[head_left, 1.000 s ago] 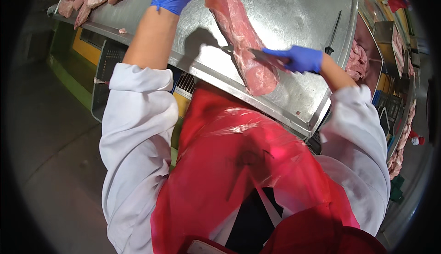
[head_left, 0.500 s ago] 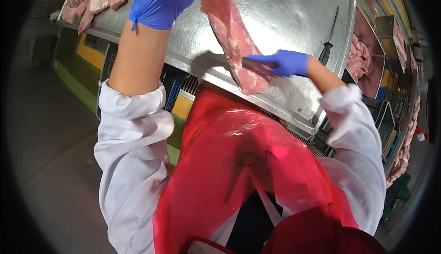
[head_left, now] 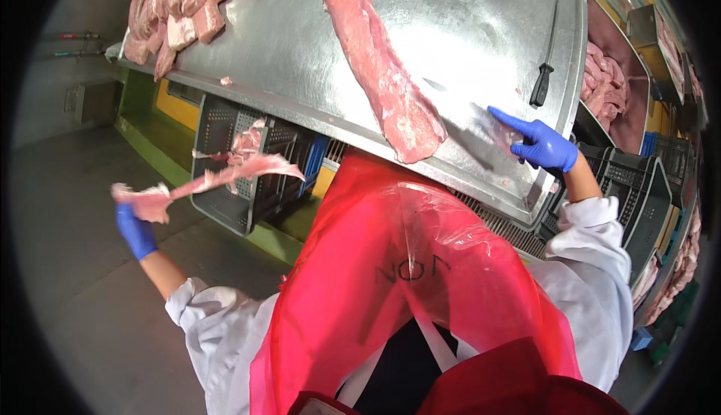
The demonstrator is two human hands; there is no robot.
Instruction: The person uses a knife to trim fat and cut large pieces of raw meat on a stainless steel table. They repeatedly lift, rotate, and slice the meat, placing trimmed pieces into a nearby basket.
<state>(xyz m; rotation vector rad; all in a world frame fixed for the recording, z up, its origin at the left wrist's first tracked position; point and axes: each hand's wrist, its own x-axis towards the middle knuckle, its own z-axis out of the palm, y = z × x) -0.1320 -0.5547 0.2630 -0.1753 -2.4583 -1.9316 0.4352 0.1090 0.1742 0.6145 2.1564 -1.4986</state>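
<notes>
Off to the left, my left hand (head_left: 137, 233), in a blue glove, is closed on one end of a long pale strip of meat trimming (head_left: 218, 181). The strip stretches over a grey perforated crate (head_left: 239, 218). A long pink piece of loin (head_left: 383, 77) lies on the metal table (head_left: 285, 32), touched by neither hand. Over the table's right part is my gloved right hand (head_left: 544, 147), index finger stretched forward and the others curled round a knife. The knife's blade is pale and blurred against the shining metal, and its handle is mostly hidden.
A sharpening steel (head_left: 542, 81) with a black handle lies near the table's right edge. Several cut meat pieces (head_left: 180, 9) are heaped at the far left. Trimmings (head_left: 248, 143) lie in the crate. On the right stand a bin of meat (head_left: 603, 77) and dark crates (head_left: 627, 182).
My left hand has swung from the table to the left, carrying the strip out over the crate. The loin now lies flat. My right hand has drawn right with the knife, away from the meat.
</notes>
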